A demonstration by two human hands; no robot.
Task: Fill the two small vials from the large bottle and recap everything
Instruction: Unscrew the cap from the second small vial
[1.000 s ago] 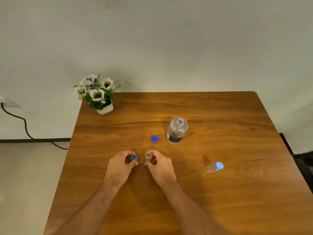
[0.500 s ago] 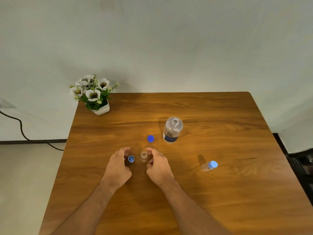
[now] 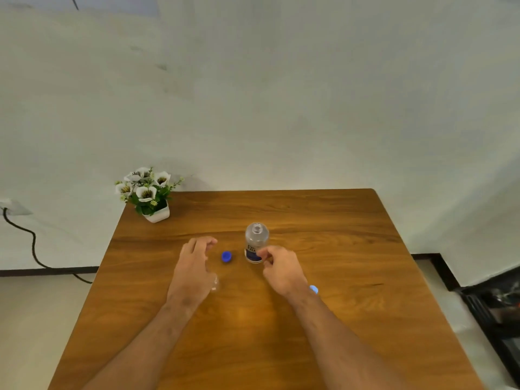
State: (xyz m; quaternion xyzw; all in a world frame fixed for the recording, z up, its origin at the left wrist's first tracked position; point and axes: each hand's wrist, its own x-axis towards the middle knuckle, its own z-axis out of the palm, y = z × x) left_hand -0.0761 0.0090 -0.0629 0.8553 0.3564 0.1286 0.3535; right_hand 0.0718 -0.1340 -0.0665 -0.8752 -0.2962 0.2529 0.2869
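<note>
The large clear bottle (image 3: pixel 256 240) with a dark blue label stands uncapped at the middle of the wooden table (image 3: pixel 351 249). Its blue cap (image 3: pixel 226 256) lies just left of it. My right hand (image 3: pixel 281 270) is beside the bottle's lower right, fingertips at the label, not closed around it. My left hand (image 3: pixel 194 266) hovers left of the cap, fingers spread and holding nothing. An open small vial (image 3: pixel 215 285) peeks out at the left hand's right edge. The second vial shows only its light blue cap (image 3: pixel 314 289) behind my right wrist. The small vial's cap is hidden.
A white pot of white flowers (image 3: pixel 150 197) stands at the table's far left corner. A black cable (image 3: pixel 33 246) runs down the wall on the left. A dark object (image 3: pixel 498 308) sits on the floor to the right.
Both hands let go of the open vial and its small cap and moved away from me. The right hand reached the large bottle, the left went toward the big cap. The view tilted up.
</note>
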